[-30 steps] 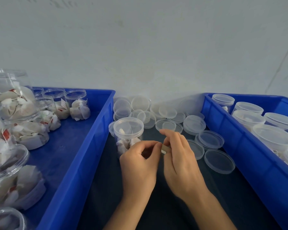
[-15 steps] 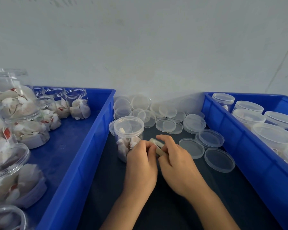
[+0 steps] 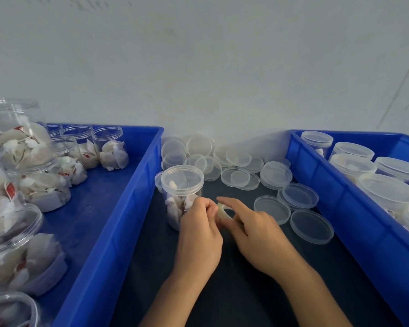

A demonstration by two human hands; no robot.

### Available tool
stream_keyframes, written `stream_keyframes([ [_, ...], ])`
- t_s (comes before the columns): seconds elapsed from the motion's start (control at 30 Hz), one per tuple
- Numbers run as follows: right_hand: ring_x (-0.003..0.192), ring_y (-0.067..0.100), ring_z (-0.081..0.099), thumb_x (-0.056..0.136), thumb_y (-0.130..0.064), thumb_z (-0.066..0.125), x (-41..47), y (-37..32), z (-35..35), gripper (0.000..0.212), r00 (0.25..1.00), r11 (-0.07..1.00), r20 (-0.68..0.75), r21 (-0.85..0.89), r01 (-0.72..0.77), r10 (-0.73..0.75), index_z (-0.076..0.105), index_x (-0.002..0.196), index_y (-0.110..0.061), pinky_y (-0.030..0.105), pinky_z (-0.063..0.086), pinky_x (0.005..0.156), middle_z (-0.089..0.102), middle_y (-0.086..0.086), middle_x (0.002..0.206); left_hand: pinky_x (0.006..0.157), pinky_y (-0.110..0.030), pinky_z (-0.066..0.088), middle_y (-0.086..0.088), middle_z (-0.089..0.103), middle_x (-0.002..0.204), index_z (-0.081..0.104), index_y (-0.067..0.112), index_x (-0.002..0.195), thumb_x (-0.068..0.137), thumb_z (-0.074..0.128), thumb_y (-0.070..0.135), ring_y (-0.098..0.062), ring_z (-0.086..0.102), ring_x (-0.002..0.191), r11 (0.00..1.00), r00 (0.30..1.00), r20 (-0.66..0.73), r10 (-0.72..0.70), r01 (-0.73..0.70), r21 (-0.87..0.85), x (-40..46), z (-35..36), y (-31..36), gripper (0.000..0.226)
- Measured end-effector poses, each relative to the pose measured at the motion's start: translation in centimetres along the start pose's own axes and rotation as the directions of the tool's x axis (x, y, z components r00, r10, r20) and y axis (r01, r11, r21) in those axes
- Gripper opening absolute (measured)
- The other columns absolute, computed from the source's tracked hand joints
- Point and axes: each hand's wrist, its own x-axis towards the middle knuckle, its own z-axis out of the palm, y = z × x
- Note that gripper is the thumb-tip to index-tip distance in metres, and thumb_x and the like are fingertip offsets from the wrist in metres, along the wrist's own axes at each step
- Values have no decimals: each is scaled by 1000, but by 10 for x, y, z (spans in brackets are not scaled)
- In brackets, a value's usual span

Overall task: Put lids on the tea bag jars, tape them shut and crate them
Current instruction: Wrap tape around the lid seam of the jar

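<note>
A clear jar (image 3: 180, 197) of tea bags stands on the dark table between two crates, with a clear lid (image 3: 182, 179) on top. Just right of it my two hands meet over a small pale roll of tape (image 3: 223, 214). My right hand (image 3: 255, 232) holds the roll with curled fingers. My left hand (image 3: 200, 230) pinches at the roll's near edge, beside the jar's lower wall. Whether a tape end is lifted is hidden by my fingers.
The left blue crate (image 3: 118, 208) holds several open jars of tea bags (image 3: 110, 149). The right blue crate (image 3: 335, 199) holds several lidded jars (image 3: 352, 161). Loose clear lids (image 3: 234, 177) lie on the table behind and right of my hands. A white wall is close behind.
Both hands have sunk lower and closer to the table beside the jar, still together on the tape roll. The jar has not moved.
</note>
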Motion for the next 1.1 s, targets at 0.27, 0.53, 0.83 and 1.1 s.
stream_keyframes([
  [0.27,62,19,56,104,-46,51,-1,2,-3,14,999,995,-43,102,3,2,64,104,-51,33,49,61,64,-4,69,83,-2,38,3,56,79,48,28,85,102,55,-7,-12,55,80,987,991,-66,116,-108,117,-4,-4,6,39],
  [0.53,66,10,58,104,-53,42,-2,4,-3,17,998,998,9,8,-55,55,58,110,-52,28,45,61,63,-17,72,84,0,39,3,59,81,52,25,89,106,54,2,-12,59,80,993,996,-56,75,-69,92,-5,-2,6,29],
  [0.83,63,14,56,106,-48,52,-2,-2,-4,12,995,995,-33,30,-91,92,62,103,-42,31,47,61,63,-8,67,70,-23,54,7,67,89,69,12,111,104,62,7,-8,64,77,948,887,-335,319,-295,122,-3,-10,8,11],
  [1.1,66,19,55,106,-51,48,-3,-10,-8,15,990,991,-55,-17,-132,131,59,103,-41,39,52,71,62,-5,66,110,-32,41,-16,43,144,44,2,144,86,71,25,-29,47,131,979,826,-528,200,-185,81,9,-17,-21,68],
])
